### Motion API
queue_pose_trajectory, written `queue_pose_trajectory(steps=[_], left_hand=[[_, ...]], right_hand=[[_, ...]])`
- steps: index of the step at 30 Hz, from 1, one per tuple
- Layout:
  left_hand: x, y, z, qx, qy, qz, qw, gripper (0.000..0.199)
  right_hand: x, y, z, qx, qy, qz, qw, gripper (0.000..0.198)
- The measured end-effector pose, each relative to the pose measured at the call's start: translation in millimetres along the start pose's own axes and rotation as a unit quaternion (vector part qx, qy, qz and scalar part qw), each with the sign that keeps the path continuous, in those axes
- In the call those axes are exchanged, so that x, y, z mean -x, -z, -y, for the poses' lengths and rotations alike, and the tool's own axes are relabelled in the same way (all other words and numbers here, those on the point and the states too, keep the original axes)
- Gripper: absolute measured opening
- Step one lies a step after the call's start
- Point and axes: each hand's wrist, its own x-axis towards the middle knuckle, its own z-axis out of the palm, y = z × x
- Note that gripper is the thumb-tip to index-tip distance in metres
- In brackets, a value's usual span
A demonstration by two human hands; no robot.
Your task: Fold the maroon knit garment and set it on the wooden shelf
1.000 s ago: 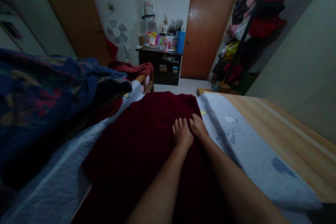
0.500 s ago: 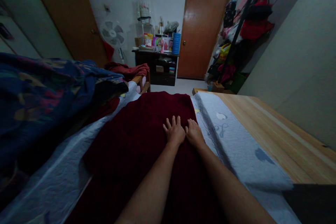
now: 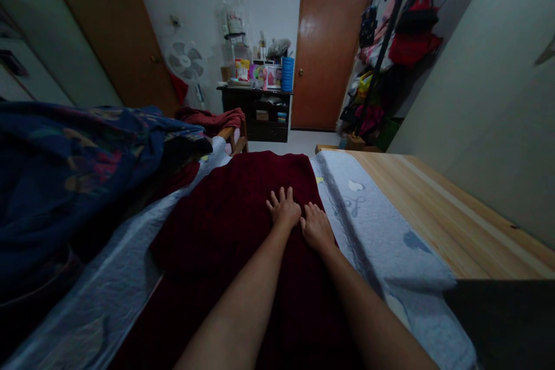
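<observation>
A dark red cloth garment (image 3: 225, 214) lies spread over the bed, its far edge rounded and its near part running down out of the frame. My left hand (image 3: 284, 208) rests flat on it with the fingers spread. Close beside it, my right hand (image 3: 317, 226) lies on the cloth near its right edge, fingers stretched forward. Neither hand grips anything. Under the cloth is a pale grey-blue bed sheet (image 3: 364, 219) with a dark stripe and printed figures.
A heap of blue patterned cloth (image 3: 78, 167) covers the bed's left side. Bare wooden board (image 3: 416, 196) runs along the right. Beyond stand a white fan (image 3: 186, 60), a dark cabinet (image 3: 255, 110), a brown door (image 3: 327, 52) and hanging bags (image 3: 416, 34).
The camera view has turned slightly right. The right hand's fingers have straightened and lie flatter on the cloth. My left hand stays spread beside it.
</observation>
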Motion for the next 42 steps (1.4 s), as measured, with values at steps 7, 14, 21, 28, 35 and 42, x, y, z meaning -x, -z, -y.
queue_pose_trajectory(steps=[7,14,21,28,35,42], left_hand=[[4,6,-3,-0.007,-0.002,-0.007,1.0,0.063],[6,12,-5,-0.008,-0.004,-0.003,1.0,0.063],[6,13,-5,-0.005,-0.009,-0.008,1.0,0.062],[13,21,-6,-0.017,-0.016,-0.026,0.999,0.059],[52,33,6,-0.054,-0.12,-0.037,0.991,0.052],[97,47,16,-0.047,-0.163,-0.003,0.986,0.042]], right_hand=[[26,4,2,0.008,0.009,0.0,1.0,0.054],[48,9,4,0.0,0.023,0.013,1.0,0.057],[69,15,5,-0.002,0.026,0.032,0.999,0.06],[70,17,6,-0.008,0.023,0.031,0.999,0.06],[71,17,6,-0.016,0.023,0.02,0.999,0.06],[72,17,3,-0.011,0.033,0.009,0.999,0.055]])
